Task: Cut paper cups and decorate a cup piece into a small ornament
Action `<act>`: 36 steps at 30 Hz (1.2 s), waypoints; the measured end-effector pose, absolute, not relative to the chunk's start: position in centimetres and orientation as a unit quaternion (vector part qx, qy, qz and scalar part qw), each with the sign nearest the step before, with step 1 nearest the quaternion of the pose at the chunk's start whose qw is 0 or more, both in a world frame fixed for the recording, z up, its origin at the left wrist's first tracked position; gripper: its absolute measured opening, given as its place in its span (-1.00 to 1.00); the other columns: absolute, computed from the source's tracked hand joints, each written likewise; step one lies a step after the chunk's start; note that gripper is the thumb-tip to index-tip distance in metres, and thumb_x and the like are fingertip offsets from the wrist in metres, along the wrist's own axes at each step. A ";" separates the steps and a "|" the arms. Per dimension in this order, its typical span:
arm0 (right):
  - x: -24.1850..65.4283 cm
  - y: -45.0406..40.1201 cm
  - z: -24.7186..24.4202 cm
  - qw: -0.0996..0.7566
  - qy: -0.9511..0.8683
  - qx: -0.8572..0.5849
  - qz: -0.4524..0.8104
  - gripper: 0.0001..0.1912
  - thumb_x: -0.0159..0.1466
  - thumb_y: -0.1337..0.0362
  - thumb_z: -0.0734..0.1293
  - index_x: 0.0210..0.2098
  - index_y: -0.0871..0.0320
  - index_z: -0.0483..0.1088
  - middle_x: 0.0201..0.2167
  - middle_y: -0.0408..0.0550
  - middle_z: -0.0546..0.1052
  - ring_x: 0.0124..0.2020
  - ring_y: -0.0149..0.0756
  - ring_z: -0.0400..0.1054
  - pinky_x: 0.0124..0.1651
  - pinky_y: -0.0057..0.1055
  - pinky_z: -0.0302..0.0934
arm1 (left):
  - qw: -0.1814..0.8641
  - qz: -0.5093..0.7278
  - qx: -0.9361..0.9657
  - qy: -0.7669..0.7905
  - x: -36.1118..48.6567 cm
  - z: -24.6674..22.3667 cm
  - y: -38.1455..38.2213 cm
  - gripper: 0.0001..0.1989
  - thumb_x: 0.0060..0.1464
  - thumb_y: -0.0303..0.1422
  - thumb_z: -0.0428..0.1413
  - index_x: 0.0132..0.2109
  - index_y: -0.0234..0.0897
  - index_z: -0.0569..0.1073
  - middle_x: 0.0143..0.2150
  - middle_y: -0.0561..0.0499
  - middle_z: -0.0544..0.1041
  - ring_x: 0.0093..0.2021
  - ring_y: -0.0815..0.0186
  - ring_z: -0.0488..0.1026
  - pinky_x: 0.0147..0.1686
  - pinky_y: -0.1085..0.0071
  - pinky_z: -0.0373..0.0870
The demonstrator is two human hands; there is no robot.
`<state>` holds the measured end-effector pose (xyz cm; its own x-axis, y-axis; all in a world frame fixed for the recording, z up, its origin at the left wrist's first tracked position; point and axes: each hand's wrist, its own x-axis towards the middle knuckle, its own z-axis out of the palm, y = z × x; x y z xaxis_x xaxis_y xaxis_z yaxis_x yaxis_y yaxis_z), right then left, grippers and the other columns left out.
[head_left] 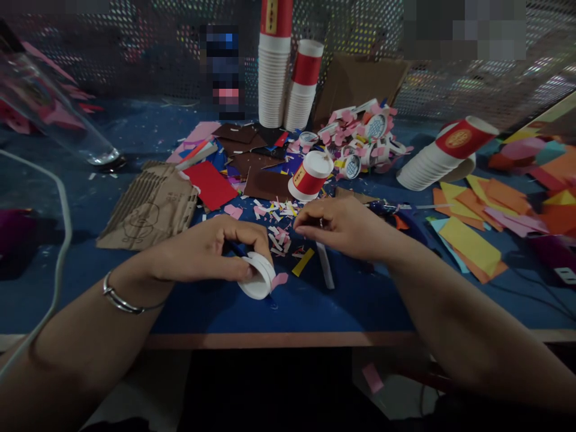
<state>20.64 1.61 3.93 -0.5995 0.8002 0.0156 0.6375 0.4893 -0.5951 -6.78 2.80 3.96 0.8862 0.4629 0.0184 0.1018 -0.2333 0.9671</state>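
Observation:
A short white paper cup piece (257, 287), cut low and tilted on its side, is gripped between the thumb and fingers of my left hand (211, 249). A small pink paper piece (279, 280) sticks out from its right side. My right hand (344, 227) hovers over the scraps with its fingers curled together; what they hold, if anything, is too small to make out. Just below it are a white strip (326, 267) and a yellow strip (303, 262). Small pink and white paper scraps (279, 237) lie between my hands.
An upside-down red and white paper cup (311, 176) stands ahead, before a pile of cut cup pieces (371, 135). Behind rise cup stacks (273, 78). Flattened cardboard (148, 207) lies left, coloured paper (472, 243) right. A clear cylinder (58, 108) and white cable (63, 204) are at left.

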 end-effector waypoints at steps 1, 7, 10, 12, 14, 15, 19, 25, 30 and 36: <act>20.5 1.9 3.4 0.142 -0.861 -0.430 0.231 -0.88 0.43 0.31 0.36 -0.20 0.19 0.55 -0.25 -0.01 0.65 -0.20 -0.21 0.50 -0.11 -0.31 0.25 | 0.590 0.154 0.771 0.184 -6.8 4.0 2.8 -0.94 0.14 -0.41 0.30 -0.24 -0.31 0.67 -0.32 -0.03 0.64 -0.31 0.35 0.56 -0.27 0.52 0.44; 19.0 2.3 1.3 0.104 -0.907 -0.384 0.141 -0.86 0.47 0.30 0.33 -0.15 0.19 0.53 -0.13 0.11 0.63 -0.05 -0.09 0.43 0.03 -0.21 0.24 | 0.579 0.155 0.779 0.184 -6.6 3.9 2.7 -0.95 0.15 -0.42 0.29 -0.25 -0.30 0.66 -0.30 -0.03 0.66 -0.28 0.34 0.57 -0.26 0.52 0.42; 18.7 2.1 1.1 0.106 -0.915 -0.364 0.142 -0.86 0.47 0.31 0.33 -0.13 0.20 0.55 -0.13 0.12 0.61 -0.06 -0.09 0.41 0.02 -0.20 0.24 | 0.576 0.163 0.780 0.180 -6.5 4.0 2.6 -0.95 0.15 -0.43 0.28 -0.25 -0.29 0.66 -0.31 0.00 0.65 -0.31 0.37 0.55 -0.26 0.53 0.41; 18.8 1.9 1.1 0.110 -0.918 -0.352 0.144 -0.84 0.47 0.32 0.32 -0.10 0.20 0.56 -0.14 0.11 0.59 -0.07 -0.10 0.39 0.01 -0.20 0.23 | 0.574 0.165 0.782 0.177 -6.6 4.2 2.5 -0.95 0.15 -0.44 0.27 -0.26 -0.28 0.66 -0.32 0.01 0.65 -0.32 0.38 0.55 -0.27 0.53 0.41; 18.9 1.6 1.1 0.114 -0.921 -0.347 0.138 -0.82 0.49 0.32 0.31 -0.08 0.20 0.57 -0.14 0.11 0.58 -0.08 -0.10 0.38 0.00 -0.19 0.23 | 0.574 0.168 0.782 0.176 -6.7 4.2 2.5 -0.94 0.14 -0.47 0.26 -0.25 -0.28 0.66 -0.31 0.02 0.65 -0.31 0.38 0.55 -0.27 0.53 0.41; 18.9 1.5 1.1 0.115 -0.921 -0.346 0.134 -0.80 0.49 0.31 0.30 -0.08 0.20 0.58 -0.13 0.12 0.58 -0.08 -0.10 0.38 0.01 -0.18 0.23 | 0.574 0.170 0.782 0.175 -6.7 4.3 2.5 -0.93 0.13 -0.48 0.26 -0.25 -0.28 0.66 -0.30 0.02 0.65 -0.30 0.38 0.56 -0.26 0.53 0.41; 18.6 1.5 1.2 0.120 -0.921 -0.350 0.120 -0.78 0.50 0.31 0.28 -0.07 0.23 0.58 -0.09 0.15 0.57 -0.06 -0.10 0.37 0.02 -0.18 0.23 | 0.572 0.163 0.786 0.171 -6.8 4.1 2.3 -0.94 0.14 -0.47 0.27 -0.24 -0.27 0.66 -0.29 0.01 0.67 -0.30 0.38 0.56 -0.25 0.53 0.42; 16.2 3.4 1.2 0.088 -0.919 -0.375 0.085 -0.76 0.50 0.31 0.30 0.01 0.30 0.57 -0.03 0.21 0.56 0.00 -0.05 0.35 0.09 -0.17 0.23 | 0.563 0.141 0.798 0.162 -6.5 3.8 2.2 -0.93 0.15 -0.46 0.26 -0.22 -0.27 0.66 -0.29 0.02 0.67 -0.31 0.39 0.56 -0.25 0.53 0.42; 15.1 5.4 0.4 0.081 -0.916 -0.391 0.047 -0.77 0.49 0.32 0.30 0.00 0.31 0.55 -0.05 0.22 0.55 -0.01 -0.03 0.33 0.04 -0.17 0.22 | 0.563 0.177 0.782 0.203 -7.0 3.9 2.5 -0.95 0.12 -0.46 0.27 -0.27 -0.27 0.65 -0.33 0.05 0.64 -0.33 0.39 0.53 -0.28 0.52 0.39; 14.9 6.6 0.3 0.079 -0.914 -0.396 0.034 -0.76 0.49 0.33 0.27 0.05 0.29 0.51 0.00 0.19 0.54 0.04 -0.04 0.34 0.08 -0.20 0.20 | 0.562 0.149 0.789 0.199 -6.6 3.9 1.9 -0.94 0.10 -0.48 0.25 -0.27 -0.31 0.65 -0.31 0.03 0.64 -0.29 0.37 0.55 -0.22 0.49 0.41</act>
